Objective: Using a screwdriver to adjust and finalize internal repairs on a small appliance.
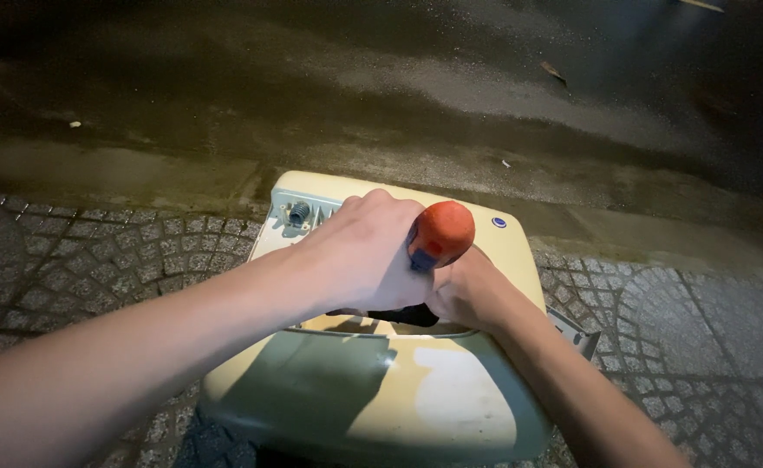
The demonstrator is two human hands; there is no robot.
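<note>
Grey cobbled paving is filling the left of your view, and your left forearm is crossing it on a slant toward the middle. Your left hand is closing in a fist around the shaft of a screwdriver, just below its rounded orange handle, which is sticking up past your knuckles with a dark blue band at its base. The tool is standing roughly upright over the middle of a pale yellow plastic casing, which is sitting on the paving in front of you. Just left of your fist, a small metal bracket with a threaded bolt is showing on the casing's far corner. Your right hand is pressing against the tool from below and to the right, fingers curled; you cannot tell whether it is gripping the shaft or only bracing, since the left hand is hiding the contact. A small blue round mark is showing on the casing to the right of the handle. Beyond, wet dark asphalt is stretching across the top.
</note>
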